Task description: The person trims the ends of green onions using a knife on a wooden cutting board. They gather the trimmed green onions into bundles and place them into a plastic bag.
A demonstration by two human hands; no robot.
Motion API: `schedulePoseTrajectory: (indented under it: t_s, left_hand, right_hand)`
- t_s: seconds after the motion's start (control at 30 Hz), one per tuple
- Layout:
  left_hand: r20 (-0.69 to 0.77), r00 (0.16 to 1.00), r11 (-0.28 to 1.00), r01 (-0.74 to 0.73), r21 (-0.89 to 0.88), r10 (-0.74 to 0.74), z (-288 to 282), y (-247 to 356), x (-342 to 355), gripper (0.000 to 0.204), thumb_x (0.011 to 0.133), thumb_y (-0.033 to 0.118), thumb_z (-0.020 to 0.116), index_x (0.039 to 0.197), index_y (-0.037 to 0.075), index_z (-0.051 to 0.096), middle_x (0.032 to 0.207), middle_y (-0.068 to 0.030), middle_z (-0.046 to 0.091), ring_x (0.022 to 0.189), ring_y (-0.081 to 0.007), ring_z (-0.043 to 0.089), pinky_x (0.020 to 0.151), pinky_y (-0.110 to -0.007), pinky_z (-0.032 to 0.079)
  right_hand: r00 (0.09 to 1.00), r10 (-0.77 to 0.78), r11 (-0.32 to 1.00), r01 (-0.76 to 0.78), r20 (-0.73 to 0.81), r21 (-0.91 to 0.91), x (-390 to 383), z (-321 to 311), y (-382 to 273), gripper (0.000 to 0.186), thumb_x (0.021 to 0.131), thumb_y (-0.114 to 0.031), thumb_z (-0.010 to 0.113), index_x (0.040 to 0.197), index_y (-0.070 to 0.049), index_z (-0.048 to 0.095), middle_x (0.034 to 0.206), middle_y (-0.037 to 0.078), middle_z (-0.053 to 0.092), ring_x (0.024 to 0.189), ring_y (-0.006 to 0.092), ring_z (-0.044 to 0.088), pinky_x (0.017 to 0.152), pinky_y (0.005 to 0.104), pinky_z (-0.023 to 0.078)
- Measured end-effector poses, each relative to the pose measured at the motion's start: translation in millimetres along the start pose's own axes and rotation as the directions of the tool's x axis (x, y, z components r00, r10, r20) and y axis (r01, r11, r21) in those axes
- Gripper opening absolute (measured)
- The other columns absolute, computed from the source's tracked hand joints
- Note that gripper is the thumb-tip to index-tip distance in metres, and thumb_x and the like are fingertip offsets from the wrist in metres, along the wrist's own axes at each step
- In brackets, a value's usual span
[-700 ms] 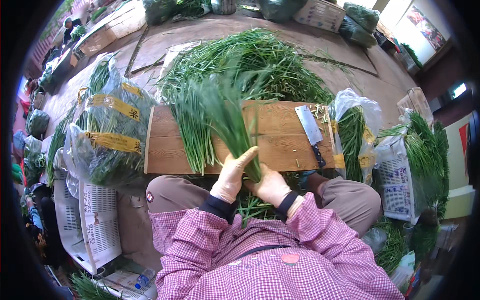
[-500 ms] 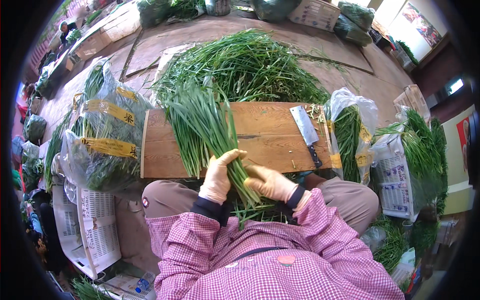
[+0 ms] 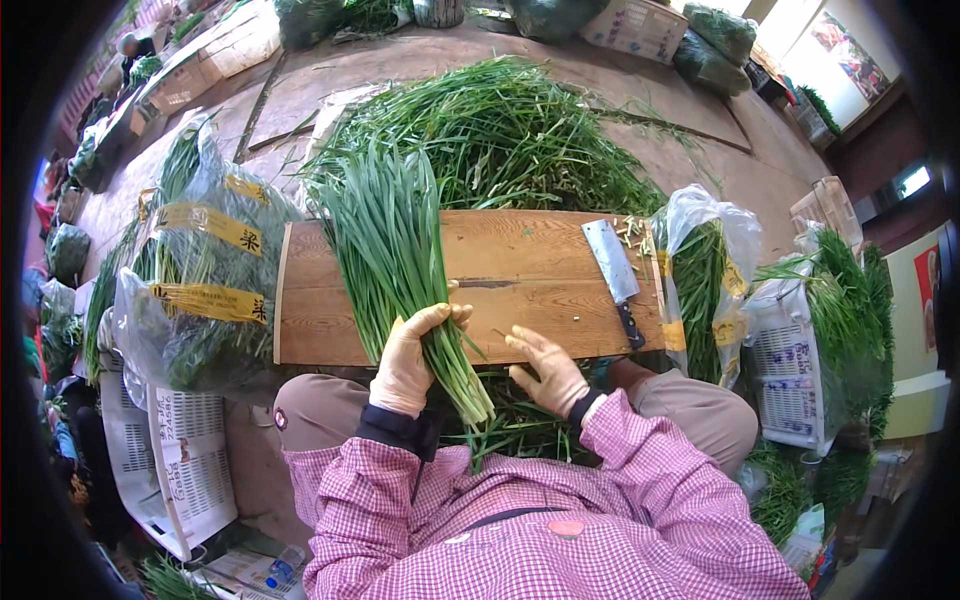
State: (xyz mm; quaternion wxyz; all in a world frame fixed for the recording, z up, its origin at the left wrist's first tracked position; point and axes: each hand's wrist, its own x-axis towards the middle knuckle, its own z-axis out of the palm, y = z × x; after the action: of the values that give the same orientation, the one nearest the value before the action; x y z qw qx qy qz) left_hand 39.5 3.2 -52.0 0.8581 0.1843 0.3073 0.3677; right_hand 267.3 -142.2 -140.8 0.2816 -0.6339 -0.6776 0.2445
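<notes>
Green leafy stalks (image 3: 392, 240) fan up from the grip of our left hand (image 3: 405, 366), which is closed around them near their pale ends, probably to keep the bundle together; leaves reach over the worktop (image 3: 520, 255) beyond. Right of that grip, our right hand (image 3: 550, 374) is empty, fingers spread; farther right lies a cleaver (image 3: 612, 262), perhaps set aside for clearance. Unlike earlier, our right hand no longer touches the stalk ends.

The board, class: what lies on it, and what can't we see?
A cleaver and pale scraps at right, green stalks over the left. What those stalks cover cannot be seen.
</notes>
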Motion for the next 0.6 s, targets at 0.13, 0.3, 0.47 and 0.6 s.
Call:
schedulePoseTrajectory:
  t_s: [0.13, 0.3, 0.47, 0.6]
  left_hand:
    - [-0.010, 1.000, 0.999, -0.018, 0.034, 0.019, 2.8, -3.5, 0.2, 0.045, 0.091, 0.005, 0.067, 0.134, -0.005, 0.057, 0.094, -0.0101, 0.074, 0.100, -0.0252, 0.073, 0.087, -0.033, 0.059]
    - [0.021, 1.000, 0.997, 0.018, 0.069, -0.019, 5.8, -5.7, 5.0, 0.046, 0.091, 0.006, 0.067, 0.134, -0.006, 0.056, 0.096, -0.0113, 0.073, 0.103, -0.0274, 0.072, 0.096, -0.038, 0.057]
    - [0.075, 0.996, 0.991, 0.028, 0.129, -0.038, 7.6, -8.1, 8.3, 0.047, 0.090, 0.008, 0.065, 0.134, -0.005, 0.057, 0.100, -0.0127, 0.073, 0.103, -0.0263, 0.071, 0.095, -0.038, 0.058]
    - [0.039, 0.979, 0.968, 0.191, 0.160, -0.200, 6.5, -13.9, 6.5, 0.050, 0.091, 0.012, 0.064, 0.138, -0.003, 0.055, 0.111, -0.0150, 0.073, 0.102, -0.0238, 0.071, 0.091, -0.036, 0.059]
  right_hand:
    - [0.988, 0.118, 0.888, -0.150, -0.102, -0.434, 52.7, -18.6, 25.8, 0.065, 0.095, -0.033, 0.065, 0.150, -0.006, 0.045, 0.159, 0.018, 0.039, 0.150, 0.0358, 0.032, 0.125, 0.0443, 0.024]
    - [0.996, 0.031, 0.922, 0.005, 0.089, -0.387, 75.4, -5.6, 19.2, 0.061, 0.094, -0.031, 0.066, 0.146, -0.006, 0.046, 0.154, 0.019, 0.042, 0.144, 0.0368, 0.037, 0.119, 0.0500, 0.029]
    - [0.692, -0.199, 0.980, 0.136, 0.693, 0.146, 18.8, -3.0, -37.0, 0.038, 0.092, -0.024, 0.066, 0.127, -0.011, 0.056, 0.124, 0.016, 0.065, 0.113, 0.0367, 0.064, 0.097, 0.0468, 0.051]
    - [0.887, 0.299, 0.933, -0.349, 0.352, 0.085, 20.6, -53.0, -40.8, 0.046, 0.101, -0.030, 0.059, 0.140, -0.005, 0.057, 0.118, 0.022, 0.069, 0.109, 0.0333, 0.069, 0.097, 0.0409, 0.054]
